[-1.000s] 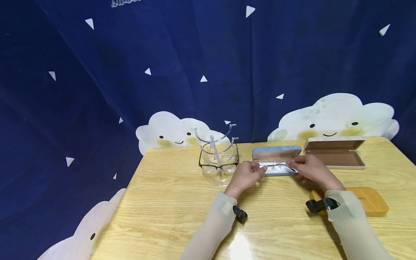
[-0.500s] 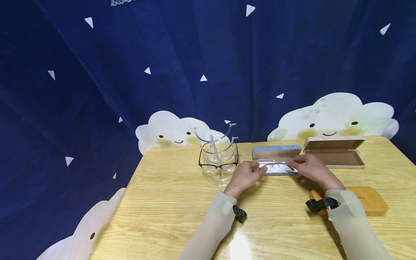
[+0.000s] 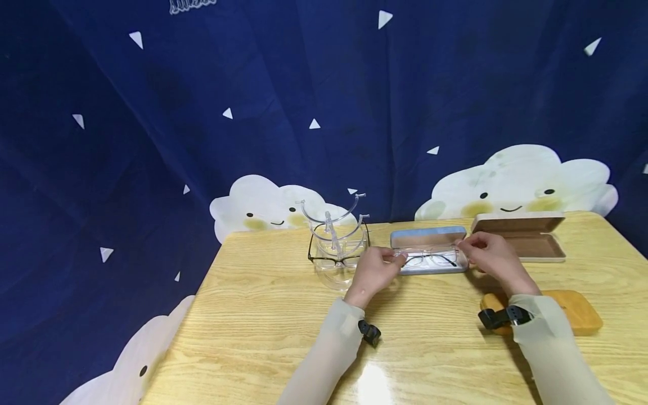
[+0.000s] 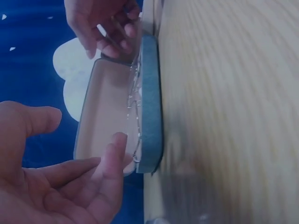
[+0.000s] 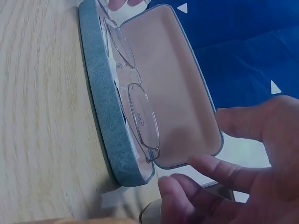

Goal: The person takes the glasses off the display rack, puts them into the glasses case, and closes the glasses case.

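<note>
A pair of thin metal-rimmed eyeglasses point(image 3: 430, 259) lies in the open blue glasses case point(image 5: 110, 98), whose lid is lined in pinkish beige. My left hand point(image 3: 376, 272) is at the case's left end. In the left wrist view its thumb stands away from the fingers point(image 4: 112, 163), which are close to the glasses' near end; whether they touch is unclear. At the right end, my right hand point(image 3: 496, 256) has thumb and fingers point(image 5: 219, 170) spread beside the lid corner, holding nothing.
Left of the case stands a clear tiered display stand point(image 3: 331, 225) bearing black-framed eyeglasses point(image 3: 328, 260). Another open case point(image 3: 541, 247), brown inside, sits at right, partly behind my right hand. An orange case point(image 3: 577, 312) lies near my right wrist on the wooden table point(image 3: 263, 315).
Both hands have parted from the glasses, the right moving slightly right and the left slightly left. The glasses, formerly between the fingertips, now rest in the blue case.
</note>
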The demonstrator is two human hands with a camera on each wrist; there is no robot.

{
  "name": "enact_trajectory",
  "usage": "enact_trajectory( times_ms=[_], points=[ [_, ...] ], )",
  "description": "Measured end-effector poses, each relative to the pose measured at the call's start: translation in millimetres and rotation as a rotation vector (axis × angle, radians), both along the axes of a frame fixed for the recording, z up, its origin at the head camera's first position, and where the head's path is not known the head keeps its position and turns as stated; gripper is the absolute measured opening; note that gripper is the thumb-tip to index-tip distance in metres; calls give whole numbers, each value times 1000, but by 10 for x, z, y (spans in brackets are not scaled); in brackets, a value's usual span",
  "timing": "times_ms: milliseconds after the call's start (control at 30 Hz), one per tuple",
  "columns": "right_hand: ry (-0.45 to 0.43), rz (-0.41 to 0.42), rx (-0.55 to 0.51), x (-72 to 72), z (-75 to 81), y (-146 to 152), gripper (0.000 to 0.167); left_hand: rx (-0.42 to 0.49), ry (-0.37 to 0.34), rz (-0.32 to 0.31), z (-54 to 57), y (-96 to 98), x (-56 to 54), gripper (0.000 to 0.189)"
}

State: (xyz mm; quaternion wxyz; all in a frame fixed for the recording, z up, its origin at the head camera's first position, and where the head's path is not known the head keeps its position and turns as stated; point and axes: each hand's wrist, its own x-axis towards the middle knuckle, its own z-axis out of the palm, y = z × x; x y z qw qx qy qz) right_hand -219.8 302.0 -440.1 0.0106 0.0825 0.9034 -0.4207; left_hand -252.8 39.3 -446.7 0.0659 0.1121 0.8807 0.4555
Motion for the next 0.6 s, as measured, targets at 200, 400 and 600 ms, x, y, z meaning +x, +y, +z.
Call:
enact_trajectory(
  times_ms=[200,400,600],
  points=[
    [-27,-39,28,-26,3,12,72,-46,7,9,59,-28,10,59],
    [-100,-31,-11,-55,25,-28,89,-137,-39,-31,57,-19,9,78],
    [-150,-33,-25,-89,8,-31,87,-92,-88,-76,38,-37,-5,76]
  ],
)
